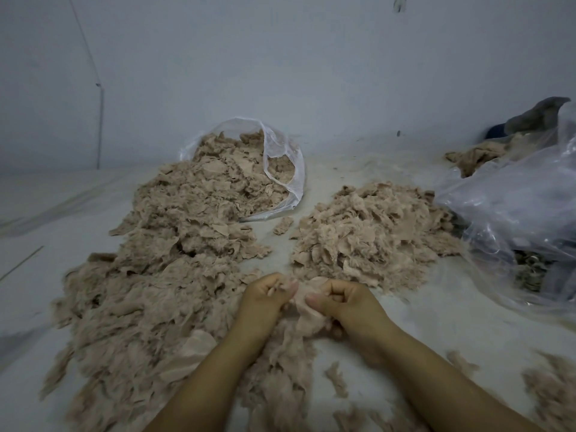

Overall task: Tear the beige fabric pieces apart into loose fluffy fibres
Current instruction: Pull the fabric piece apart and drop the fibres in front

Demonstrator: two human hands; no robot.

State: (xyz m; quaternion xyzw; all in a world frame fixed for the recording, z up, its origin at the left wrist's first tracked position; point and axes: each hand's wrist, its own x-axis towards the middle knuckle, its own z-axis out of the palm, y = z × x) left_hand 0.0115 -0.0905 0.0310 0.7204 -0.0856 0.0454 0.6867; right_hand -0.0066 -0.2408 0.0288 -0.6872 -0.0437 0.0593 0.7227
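Left hand [269,296] and right hand [338,299] are each pinching one fabric piece [307,310], fingers curled; gripping close together and pulling steadily outward should be shredding it best.

A plain pale grey-blue wall [311,57] meets a whitish floor [56,213]. A thin cord [100,126] runs down the wall at left. Lighting is dim and even.

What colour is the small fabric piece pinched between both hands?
Pale beige-pink, like the heaps around it; the small fabric piece shows best in the head view.
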